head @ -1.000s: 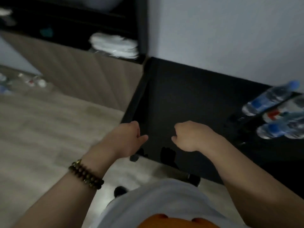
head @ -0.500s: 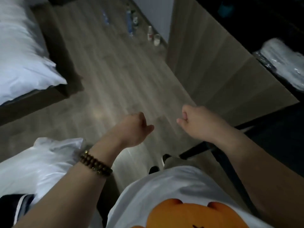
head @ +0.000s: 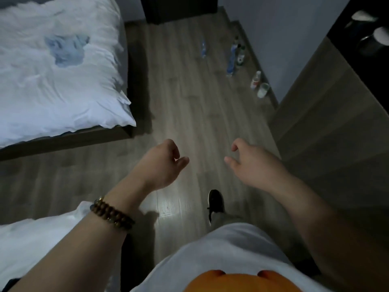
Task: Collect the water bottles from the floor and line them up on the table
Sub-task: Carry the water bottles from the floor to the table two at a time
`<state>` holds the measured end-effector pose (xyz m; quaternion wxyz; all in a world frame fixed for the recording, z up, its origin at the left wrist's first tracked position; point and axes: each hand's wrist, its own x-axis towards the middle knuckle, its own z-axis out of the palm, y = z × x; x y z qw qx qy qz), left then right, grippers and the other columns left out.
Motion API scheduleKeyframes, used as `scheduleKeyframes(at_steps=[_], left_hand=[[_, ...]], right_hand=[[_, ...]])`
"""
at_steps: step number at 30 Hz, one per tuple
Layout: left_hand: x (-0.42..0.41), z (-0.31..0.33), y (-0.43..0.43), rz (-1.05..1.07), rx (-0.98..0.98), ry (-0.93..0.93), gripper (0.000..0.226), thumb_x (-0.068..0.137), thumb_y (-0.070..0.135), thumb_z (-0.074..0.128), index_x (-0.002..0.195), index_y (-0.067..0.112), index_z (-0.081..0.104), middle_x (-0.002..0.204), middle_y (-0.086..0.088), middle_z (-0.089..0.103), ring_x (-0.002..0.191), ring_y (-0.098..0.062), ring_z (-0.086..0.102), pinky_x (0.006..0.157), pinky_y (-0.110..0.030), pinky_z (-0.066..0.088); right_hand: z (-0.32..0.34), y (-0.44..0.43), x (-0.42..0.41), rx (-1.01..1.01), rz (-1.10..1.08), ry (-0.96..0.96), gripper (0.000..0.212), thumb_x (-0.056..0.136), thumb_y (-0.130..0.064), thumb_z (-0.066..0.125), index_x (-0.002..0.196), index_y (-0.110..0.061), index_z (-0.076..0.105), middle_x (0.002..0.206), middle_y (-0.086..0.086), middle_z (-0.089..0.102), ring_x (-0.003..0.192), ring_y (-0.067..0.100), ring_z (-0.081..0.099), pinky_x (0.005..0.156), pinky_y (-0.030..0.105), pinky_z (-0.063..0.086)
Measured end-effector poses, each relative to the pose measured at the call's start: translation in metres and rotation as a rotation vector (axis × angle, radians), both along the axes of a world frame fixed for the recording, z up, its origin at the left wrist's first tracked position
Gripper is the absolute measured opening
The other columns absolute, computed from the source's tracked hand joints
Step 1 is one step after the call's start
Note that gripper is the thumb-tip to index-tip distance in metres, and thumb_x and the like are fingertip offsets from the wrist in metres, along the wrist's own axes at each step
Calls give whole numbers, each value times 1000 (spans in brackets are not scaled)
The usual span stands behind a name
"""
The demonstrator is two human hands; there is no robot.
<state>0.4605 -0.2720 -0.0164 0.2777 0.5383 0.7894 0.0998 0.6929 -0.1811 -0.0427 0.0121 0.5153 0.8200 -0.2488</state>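
Turning away from the black table, which filled the view a second ago and is now out of frame, the person faces the wooden floor. The left hand and right hand hang at centre frame, fingers loosely curled, holding nothing. The remaining water bottles lie scattered in the upper right along the wall, well apart from both hands. This looks like the walk back for another load.
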Motion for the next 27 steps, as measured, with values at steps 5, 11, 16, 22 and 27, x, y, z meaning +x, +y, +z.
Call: scheduleKeyframes(at_steps=[5,11,16,22,27], left_hand=[[-37,21,105,-9,3,-6,28,95,49,63,83,32,44,79,9,58,68,-5,55,53,-22,34],[-101,27,196,54,50,-40,29,95,48,64,82,31,44,79,7,59,68,-5,55,54,-23,34],[-179,9,272,53,10,-58,29,96,48,64,82,30,45,75,5,61,63,-6,57,52,-22,35],[-278,3,390,-81,-34,-69,25,98,47,62,92,29,47,84,3,63,67,-10,62,54,-24,41],[-336,17,491,-236,-81,-39,24,99,46,60,99,25,49,84,3,61,72,-11,60,57,-24,39]], right_hand=[[19,109,-50,-10,96,-41,29,97,-55,50,107,-29,54,80,-9,52,89,25,63,66,32,39],[31,213,-127,8,144,-42,25,97,-55,49,99,-30,50,74,-9,51,75,22,55,63,33,39],[16,293,-192,-4,118,-58,24,98,-54,47,99,-30,52,75,-11,54,72,15,56,55,30,35],[4,387,-278,-15,-40,-17,21,98,-50,53,92,-30,50,74,-12,53,74,17,54,64,31,41],[12,446,-329,22,-136,-4,21,99,-53,49,93,-33,49,71,-15,54,62,-3,46,51,24,28]])
